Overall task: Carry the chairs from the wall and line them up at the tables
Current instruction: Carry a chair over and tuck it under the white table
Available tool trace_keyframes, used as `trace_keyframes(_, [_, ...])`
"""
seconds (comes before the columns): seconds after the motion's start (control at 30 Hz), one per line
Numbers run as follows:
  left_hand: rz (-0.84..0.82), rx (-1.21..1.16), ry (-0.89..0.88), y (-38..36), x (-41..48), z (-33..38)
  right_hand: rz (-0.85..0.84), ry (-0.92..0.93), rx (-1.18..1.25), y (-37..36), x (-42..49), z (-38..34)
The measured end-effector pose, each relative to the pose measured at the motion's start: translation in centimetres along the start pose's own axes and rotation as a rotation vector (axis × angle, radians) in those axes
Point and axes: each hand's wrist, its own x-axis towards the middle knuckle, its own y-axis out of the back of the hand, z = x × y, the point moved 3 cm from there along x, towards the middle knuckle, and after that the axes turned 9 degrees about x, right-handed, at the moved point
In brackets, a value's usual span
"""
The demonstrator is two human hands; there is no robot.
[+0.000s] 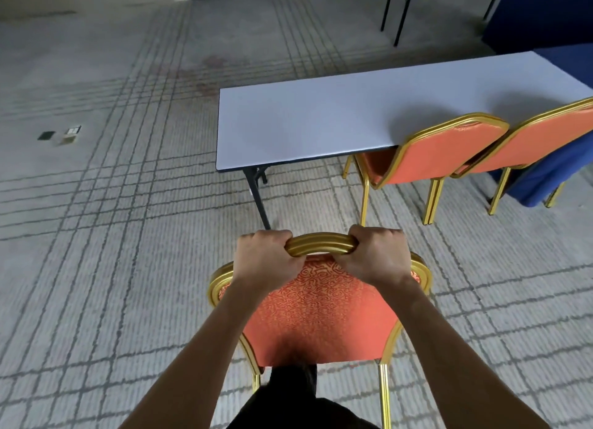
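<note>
Carpet [96, 268]; desk [305, 123] beyond your hands. Your left hand [266, 258] and right hand [375, 258] clench the chair [321, 316] by its rail; set it down squarely.

An orange chair [317, 310] with a gold frame is gripped at its top rail by the left hand [266, 258] and the right hand [375, 258], short of the white table [321, 120]. Two matching chairs [439, 152] [539, 139] are set side by side at the table's near edge, right of its black leg [258, 197]. A blue cloth [545, 178] is seen at the table's right end.
</note>
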Motion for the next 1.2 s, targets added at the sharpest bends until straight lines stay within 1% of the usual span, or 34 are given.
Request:
trace_keyframes(0.17, [-0.018, -0.049, -0.015, -2.5, 9.9, -1.9, 0.012, -0.012, 0.018, -3.6, 8.5, 3.1])
trace_keyframes(0.27, [0.007, -0.062, -0.043, -2.5, 15.8, -2.7, 0.026, -0.035, -0.007, -5.0, 13.5, 4.7])
trace_keyframes(0.43, [-0.058, -0.030, -0.074, -2.1, 23.7, -2.8, 0.010, -0.056, -0.028, -6.3, 20.4, 7.1])
trace_keyframes(0.53, [-0.096, -0.027, -0.048, -2.6, 28.1, -3.1, -0.014, -0.056, -0.038, -7.6, 24.6, 8.9])
trace_keyframes(0.67, [-0.119, -0.017, 0.038, -3.8, 33.8, -3.7, -0.023, -0.013, -0.048, -9.8, 30.4, 11.0])
trace_keyframes(0.73, [-0.137, -0.020, 0.071, -4.1, 36.0, -3.8, -0.029, -0.031, -0.030, -10.8, 32.7, 11.9])
trace_keyframes(0.77, [-0.117, -0.026, 0.090, -4.7, 39.0, -3.6, -0.031, -0.022, -0.047, -11.8, 35.5, 13.4])
trace_keyframes(0.87, [-0.152, -0.036, 0.123, -5.5, 43.3, -3.6, -0.133, -0.036, -0.020, -13.3, 39.6, 15.8])
trace_keyframes(1.0, [-0.132, -0.016, 0.155, -6.2, 50.0, -3.8, -0.228, -0.040, 0.005, -15.1, 46.0, 18.7])
trace_keyframes(1.1, [-0.114, 0.010, 0.167, -6.8, 54.1, -4.2, -0.215, 0.001, 0.055, -16.1, 49.8, 20.3])
trace_keyframes(1.2, [-0.092, 0.015, 0.169, -7.1, 56.7, -3.9, -0.192, 0.020, 0.051, -16.9, 52.3, 21.8])
